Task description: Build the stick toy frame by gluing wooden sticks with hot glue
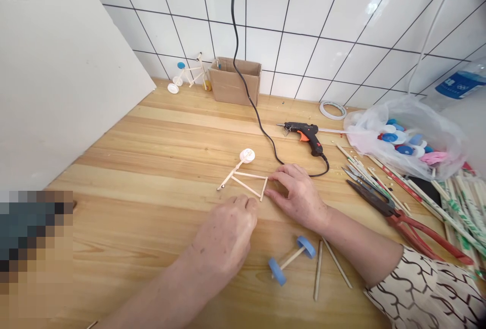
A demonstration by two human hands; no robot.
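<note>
A small tricycle-like frame of wooden sticks point(248, 174) lies on the table, with a white bottle-cap wheel point(247, 155) at its far end. My right hand point(298, 195) pinches the short cross stick at the frame's right end between thumb and fingers. Just below the frame is my left hand point(228, 233), its fingers curled closed; whatever they hold is hidden beneath them. Nearer to me, two blue bottle caps joined by a stick point(292, 259) form an axle. Two loose sticks point(318, 271) lie to the right of it.
Beyond the hands rests a black glue gun point(304, 134) with its cable. Red-handled pliers point(402, 217), scissors and many sticks lie at right, below a bag of bottle caps point(406, 139). A cardboard box point(235, 86), a finished stick tricycle point(190, 73) and a tape roll point(333, 110) stand along the wall.
</note>
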